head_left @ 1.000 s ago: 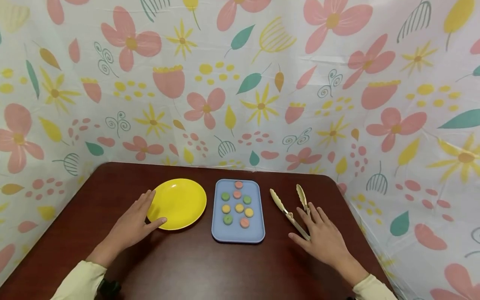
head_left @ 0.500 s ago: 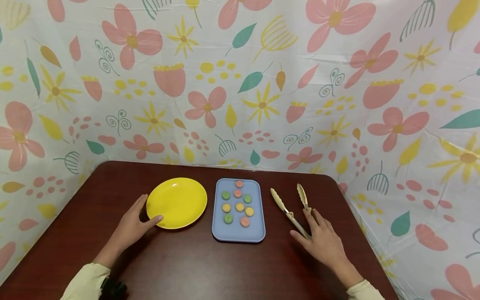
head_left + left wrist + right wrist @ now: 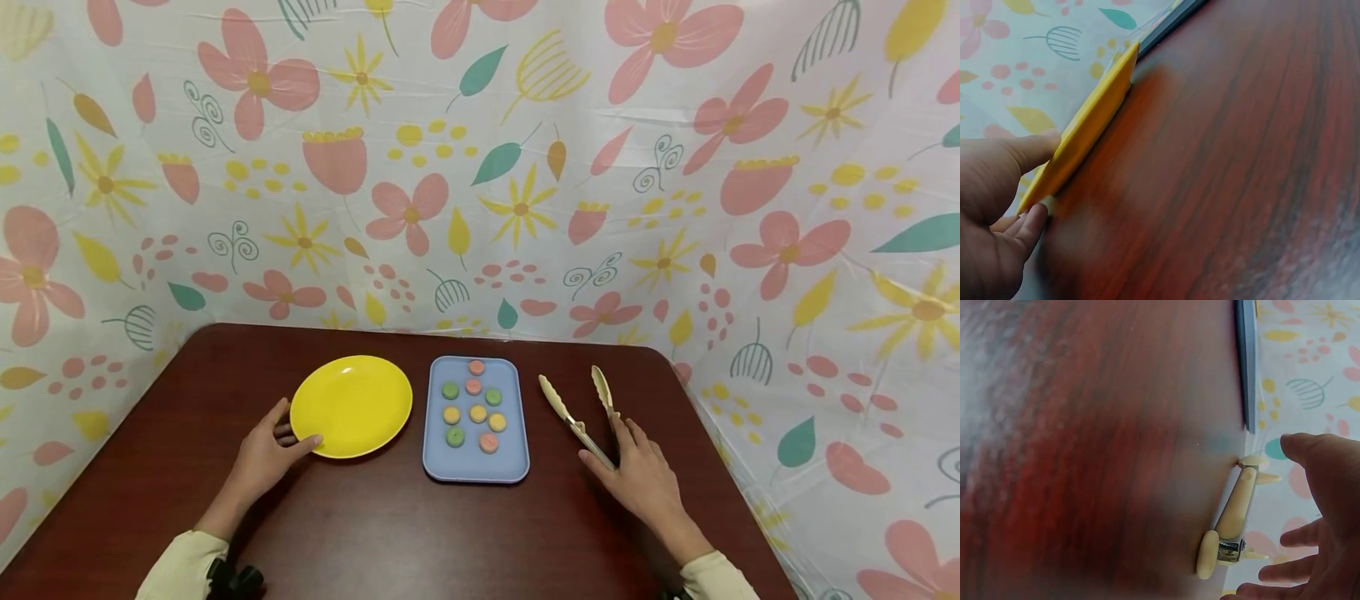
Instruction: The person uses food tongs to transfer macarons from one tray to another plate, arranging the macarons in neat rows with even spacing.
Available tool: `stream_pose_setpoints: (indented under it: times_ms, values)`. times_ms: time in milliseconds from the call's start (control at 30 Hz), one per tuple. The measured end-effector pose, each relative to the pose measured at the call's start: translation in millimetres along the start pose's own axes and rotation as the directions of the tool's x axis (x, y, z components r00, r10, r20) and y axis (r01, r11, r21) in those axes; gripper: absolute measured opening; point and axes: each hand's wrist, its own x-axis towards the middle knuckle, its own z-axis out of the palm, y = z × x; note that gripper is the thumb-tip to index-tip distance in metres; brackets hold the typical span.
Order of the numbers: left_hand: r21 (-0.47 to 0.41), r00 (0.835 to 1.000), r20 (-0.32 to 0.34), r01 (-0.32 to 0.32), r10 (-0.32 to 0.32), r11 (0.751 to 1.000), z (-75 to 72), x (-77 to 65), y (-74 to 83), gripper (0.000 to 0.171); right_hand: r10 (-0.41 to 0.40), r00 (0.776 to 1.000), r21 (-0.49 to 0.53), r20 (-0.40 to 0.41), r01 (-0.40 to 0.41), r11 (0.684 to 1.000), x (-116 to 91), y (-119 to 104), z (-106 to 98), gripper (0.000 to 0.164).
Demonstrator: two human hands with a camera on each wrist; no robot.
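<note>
My left hand (image 3: pixel 262 457) is at the near-left rim of a yellow plate (image 3: pixel 354 407). Its thumb lies on top of the rim, and in the left wrist view the fingertips (image 3: pixel 1036 219) reach under the plate's edge (image 3: pixel 1088 128). Over the handle end of the spread food tongs (image 3: pixel 555 398) hovers my right hand (image 3: pixel 643 477). Its fingers are apart and not closed round the tongs; in the right wrist view a gap shows between the thumb (image 3: pixel 1310 450) and the tongs (image 3: pixel 1236 506). The hand hides part of the handle in the head view.
Between plate and tongs lies a blue tray (image 3: pixel 476 468) with several small pink, green and yellow macarons, one being a yellow macaron (image 3: pixel 478 413). A dark wooden table (image 3: pixel 420 542) carries everything. A flower-patterned curtain (image 3: pixel 480 208) stands behind and at both sides.
My left hand has drawn slightly lower along the plate's rim, its fingers going from above the edge to underneath. The right hand has come down a little over the tongs' handle.
</note>
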Motion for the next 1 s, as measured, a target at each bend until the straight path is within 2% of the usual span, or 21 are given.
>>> stream_pose_setpoints:
  times_ms: [267,467,767,1000]
  values:
    - [-0.034,1.0,0.006,0.012,-0.012,0.999,0.0,-0.5,-3.4,0.107,0.108,0.994,0.026,0.023,-0.108,0.994,4.8,3.3,2.9,0.107]
    - [-0.043,1.0,0.006,0.008,-0.008,0.999,0.1,0.3,-3.3,0.105,0.176,0.981,0.012,0.087,-0.178,0.984,8.7,4.0,3.2,0.117]
    - [-0.047,1.0,0.021,0.013,-0.012,0.999,0.2,-0.7,-2.4,0.104,0.205,0.961,0.041,0.185,-0.216,0.976,12.0,1.8,0.7,0.124]
    - [-0.053,1.0,0.022,0.002,-0.001,0.999,-0.7,-1.2,-3.1,0.104,0.221,0.95,0.054,0.221,-0.238,0.97,16.8,2.4,3.9,0.127]
